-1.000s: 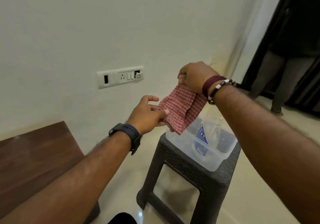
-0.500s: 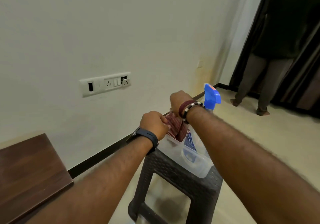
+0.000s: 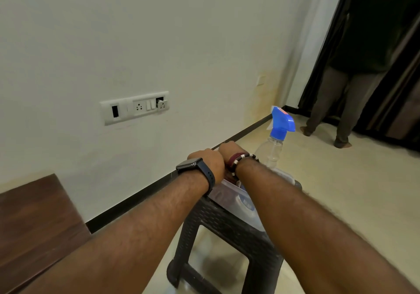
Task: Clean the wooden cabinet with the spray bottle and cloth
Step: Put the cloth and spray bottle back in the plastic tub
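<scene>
Room: cream wall (image 3: pixel 181 43) is running along the left, with a dark skirting strip meeting a pale glossy floor (image 3: pixel 341 202).
Surface: one dark woven-pattern plastic stool (image 3: pixel 227 230) is standing on the floor, carrying one clear plastic tub (image 3: pixel 223 194).
Wooden cabinet (image 3: pixel 36 221): one, its dark brown top is showing at lower left, against the wall and well apart from the stool.
Spray bottle (image 3: pixel 276 139): one, clear body with blue trigger head, is standing upright in the tub's far end.
Left hand (image 3: pixel 210 163): is reaching down into the tub, knuckles up; fingers hidden, so their grip cannot be told.
Right hand (image 3: pixel 229 151): is touching the left hand, dipping into the same tub; fingers equally hidden.
Cloth: possibly the dark reddish patch between the wrists, too obscured to confirm.
Wristwear: one black smartwatch (image 3: pixel 189 165) on the left, beaded bracelets (image 3: pixel 242 158) on the right.
Switch plate (image 3: pixel 135 107): one, on the wall.
Other person (image 3: pixel 347 77): one, is standing at the dark doorway, far right.
</scene>
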